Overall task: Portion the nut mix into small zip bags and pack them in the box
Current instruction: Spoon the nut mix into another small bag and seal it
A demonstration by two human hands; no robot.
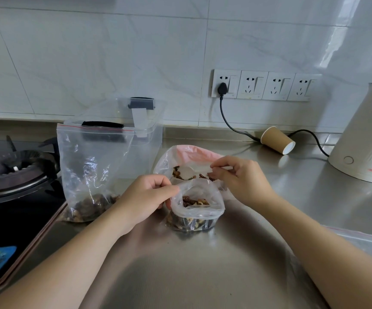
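A small zip bag [195,211] stands open on the steel counter, partly filled with nut mix. My left hand [143,198] pinches its left rim. Just behind it lies a bigger clear bag [180,160] with a pinkish top and nut mix inside; my right hand [239,178] pinches its near edge. A large zip bag [93,166] with a red seal line stands to the left, nuts at its bottom. Behind that is a clear plastic box [146,121] with black latches.
A gas stove [13,172] sits at the left. A paper cup [277,140] lies on its side at the back. A white kettle [363,134] stands at the right with its black cord plugged in. Flat zip bags [363,244] lie at the right near edge.
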